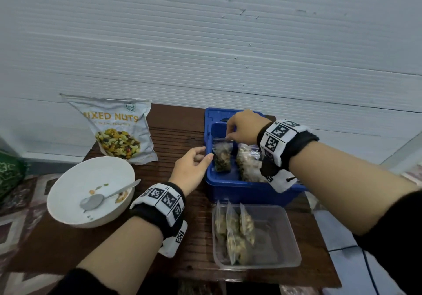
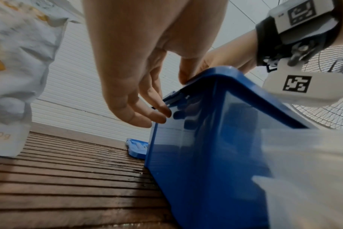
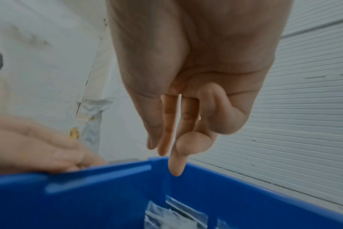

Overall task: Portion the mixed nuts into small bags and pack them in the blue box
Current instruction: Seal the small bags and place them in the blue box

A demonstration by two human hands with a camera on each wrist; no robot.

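The blue box [image 1: 228, 187] [image 2: 206, 155] [image 3: 88, 193] stands on the wooden table, right of centre. A small clear bag of nuts [image 1: 222, 157] [image 3: 174, 213] stands upright at its left end, with more filled bags [image 1: 247, 164] beside it. My right hand [image 1: 229, 134] [image 3: 166, 155] hovers over that bag with its fingers pointing down. In the right wrist view nothing is between them and a gap shows above the bag's top. My left hand [image 1: 203, 155] [image 2: 171, 99] rests on the box's left rim, thumb on top, fingers loosely against the outer wall.
A clear plastic tub [image 1: 292, 237] with several filled bags [image 1: 237, 230] sits in front of the box. A white bowl [image 1: 91, 189] with a spoon [image 1: 102, 198] and a few leftover nuts is at left. The mixed nuts pouch [image 1: 118, 130] leans on the wall. The blue lid [image 1: 219, 114] lies under the box's far end.
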